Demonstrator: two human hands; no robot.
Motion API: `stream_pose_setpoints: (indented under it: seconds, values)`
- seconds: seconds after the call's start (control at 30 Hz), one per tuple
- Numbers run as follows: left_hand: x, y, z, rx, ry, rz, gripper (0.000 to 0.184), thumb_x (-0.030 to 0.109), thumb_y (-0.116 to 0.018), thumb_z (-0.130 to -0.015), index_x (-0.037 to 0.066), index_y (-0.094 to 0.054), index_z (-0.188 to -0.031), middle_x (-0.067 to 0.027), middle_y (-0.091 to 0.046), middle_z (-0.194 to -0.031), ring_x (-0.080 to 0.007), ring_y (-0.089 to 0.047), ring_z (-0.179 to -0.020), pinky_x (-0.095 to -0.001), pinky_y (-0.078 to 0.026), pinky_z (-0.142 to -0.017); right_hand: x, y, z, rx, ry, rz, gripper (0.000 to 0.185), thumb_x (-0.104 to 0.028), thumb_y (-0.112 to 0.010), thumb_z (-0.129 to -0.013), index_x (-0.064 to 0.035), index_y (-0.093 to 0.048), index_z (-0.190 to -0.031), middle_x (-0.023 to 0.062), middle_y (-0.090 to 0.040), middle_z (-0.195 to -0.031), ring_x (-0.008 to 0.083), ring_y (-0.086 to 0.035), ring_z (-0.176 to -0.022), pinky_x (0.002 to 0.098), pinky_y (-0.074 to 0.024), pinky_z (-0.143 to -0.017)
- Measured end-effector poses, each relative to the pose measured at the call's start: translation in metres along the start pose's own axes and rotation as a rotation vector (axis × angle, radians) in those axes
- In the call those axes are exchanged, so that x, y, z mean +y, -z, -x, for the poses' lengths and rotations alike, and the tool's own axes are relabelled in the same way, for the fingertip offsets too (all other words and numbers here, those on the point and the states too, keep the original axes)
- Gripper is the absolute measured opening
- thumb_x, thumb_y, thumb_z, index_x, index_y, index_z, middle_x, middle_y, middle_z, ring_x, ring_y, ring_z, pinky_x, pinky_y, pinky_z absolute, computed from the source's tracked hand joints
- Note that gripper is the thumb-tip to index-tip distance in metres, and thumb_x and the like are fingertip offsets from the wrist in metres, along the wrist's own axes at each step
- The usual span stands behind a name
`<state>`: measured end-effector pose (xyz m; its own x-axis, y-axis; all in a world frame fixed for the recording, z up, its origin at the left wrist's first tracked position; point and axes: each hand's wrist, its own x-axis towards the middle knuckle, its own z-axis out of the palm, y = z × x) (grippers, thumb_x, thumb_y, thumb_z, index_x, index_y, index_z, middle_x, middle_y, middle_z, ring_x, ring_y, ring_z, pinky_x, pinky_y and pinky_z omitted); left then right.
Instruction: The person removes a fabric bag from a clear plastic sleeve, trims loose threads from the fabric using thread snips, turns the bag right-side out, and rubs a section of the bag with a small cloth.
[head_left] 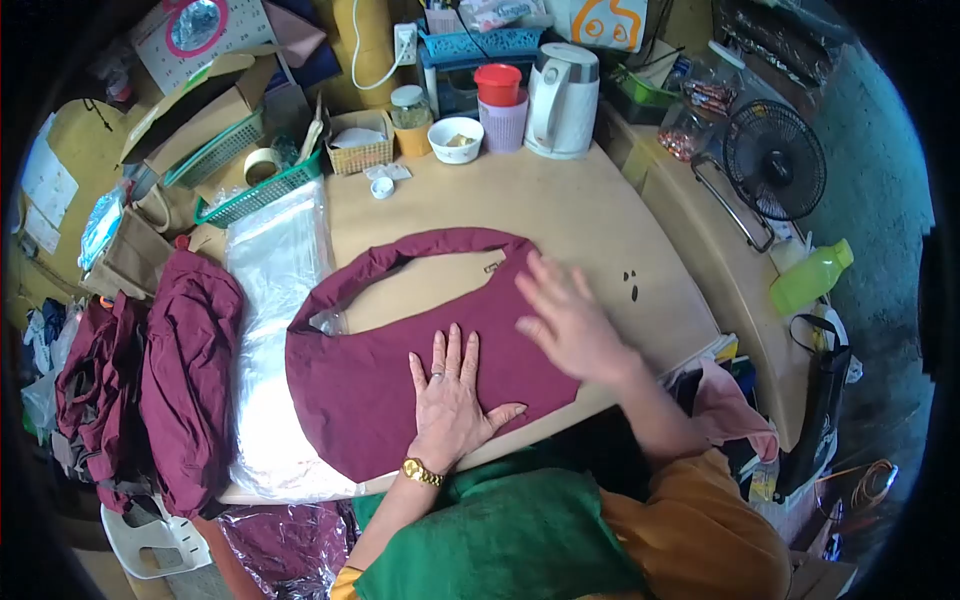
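A maroon cloth shoulder bag lies flat on the table, its strap curved in a loop toward the back. Pressed flat on the middle of the bag is my left hand, fingers spread, with a ring and a gold watch at the wrist. My right hand, slightly blurred, is over the bag's right side near the strap's base, its fingers apart and holding nothing. Whether it touches the cloth I cannot tell. A small zipper pull shows at the bag's upper right edge.
Clear plastic sleeves are stacked left of the bag, beside folded maroon cloth items. At the back stand a green basket, a bowl, a lilac cup and a white kettle. A fan and green bottle are right.
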<state>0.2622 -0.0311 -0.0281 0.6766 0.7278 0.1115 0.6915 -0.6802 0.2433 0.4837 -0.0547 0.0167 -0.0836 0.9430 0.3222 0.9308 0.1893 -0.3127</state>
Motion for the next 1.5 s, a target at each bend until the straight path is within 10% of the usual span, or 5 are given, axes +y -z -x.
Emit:
stream_pose_setpoints:
  seconds: [0.5,0.73,0.97,1.1,1.5]
  values:
    - [0.028,0.013,-0.090,0.058,-0.432,0.198,0.047,0.016,-0.049,-0.098,0.001,-0.045,-0.142,-0.0213,-0.034,-0.154,-0.0375,-0.031,-0.144,-0.0533,-0.021,-0.118,-0.011,0.001,0.080,0.226,-0.448,-0.320,0.047,-0.026,-0.071,-0.086,-0.0013,-0.054,-0.122,0.0202,-0.053,-0.124,0.0368,-0.052,-0.117,0.0510,-0.0399,-0.099]
    - [0.014,-0.040,-0.132,-0.019,-0.335,0.031,0.065,0.039,-0.045,-0.099,0.005,-0.029,-0.152,-0.0130,-0.025,-0.160,-0.0268,-0.022,-0.149,-0.0520,-0.013,-0.121,-0.024,-0.039,0.096,-0.191,-0.130,-0.025,0.090,-0.056,-0.058,-0.088,0.0034,-0.031,-0.149,0.0241,-0.025,-0.157,0.0361,-0.021,-0.148,0.0473,-0.0143,-0.121]
    - [0.016,-0.028,-0.122,0.199,-0.342,0.177,0.056,0.026,-0.057,-0.094,0.002,-0.044,-0.143,-0.0165,-0.040,-0.152,-0.0318,-0.034,-0.143,-0.0514,-0.024,-0.118,-0.016,0.039,0.067,-0.619,-0.451,-0.561,0.062,-0.036,-0.066,-0.090,0.0045,-0.050,-0.134,0.0245,-0.047,-0.140,0.0354,-0.040,-0.137,0.0453,-0.0331,-0.114]
    - [0.002,-0.041,-0.118,0.020,-0.433,0.315,0.056,0.024,-0.053,-0.093,0.001,-0.043,-0.143,-0.0173,-0.041,-0.150,-0.0334,-0.035,-0.142,-0.0471,-0.026,-0.118,-0.023,-0.026,0.053,0.209,-0.054,-0.389,0.074,-0.033,-0.072,-0.086,0.0038,-0.040,-0.141,0.0244,-0.036,-0.147,0.0405,-0.032,-0.141,0.0480,-0.0304,-0.115]
    - [0.016,-0.021,-0.116,-0.018,-0.328,0.048,0.086,0.057,-0.058,-0.087,0.002,-0.035,-0.149,-0.0194,-0.032,-0.156,-0.0337,-0.028,-0.145,-0.0455,-0.021,-0.120,-0.017,-0.016,0.095,-0.179,-0.106,-0.046,0.082,-0.048,-0.065,-0.087,0.0059,-0.039,-0.144,0.0300,-0.035,-0.150,0.0379,-0.031,-0.144,0.0449,-0.0213,-0.119]
